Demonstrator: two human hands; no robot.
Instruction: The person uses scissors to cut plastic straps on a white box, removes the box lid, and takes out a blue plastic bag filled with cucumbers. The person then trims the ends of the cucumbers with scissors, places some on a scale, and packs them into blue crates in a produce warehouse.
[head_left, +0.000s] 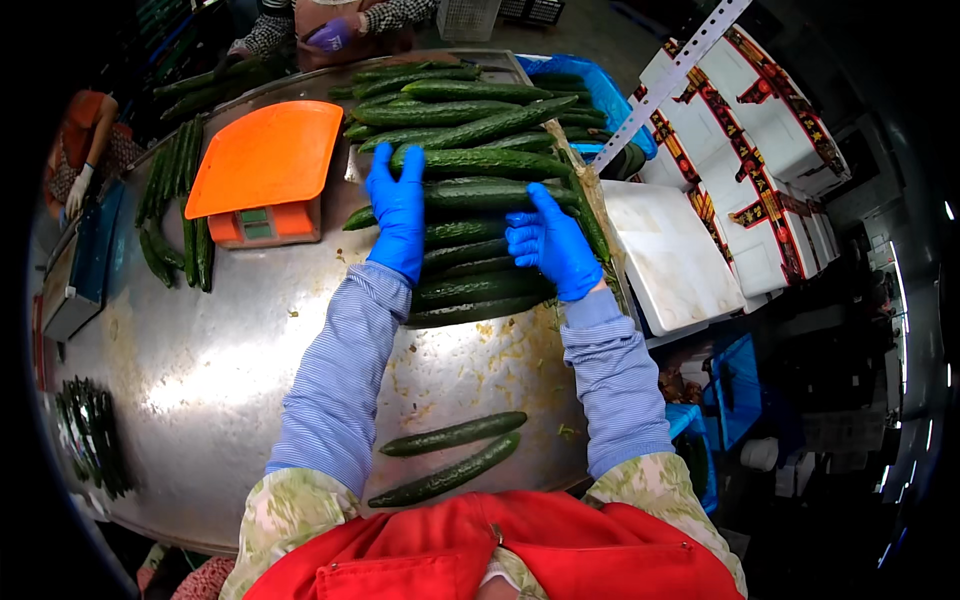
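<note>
My left hand (397, 214), in a blue glove, is at the left ends of a pile of dark green cucumbers. Its thumb and forefinger touch the tip of one cucumber (487, 161), and whether they grip it is unclear. Over the right part of the pile is my right hand (553, 244), also blue-gloved. Its thumb stands apart from half-curled fingers, with nothing visible between them, and the thumb tip lies by another cucumber (480, 196). Two separate cucumbers, an upper one (454, 433) and a lower one (446, 472), lie near my red apron (465, 547).
An orange weighing scale (266, 154) stands left of the pile on the metal table (247, 330). More cucumbers (176, 195) lie beyond it. At right are a white foam box (667, 255), stacked cartons (735, 150) and a slanted perforated post (667, 86). Co-workers (330, 34) stand around the table.
</note>
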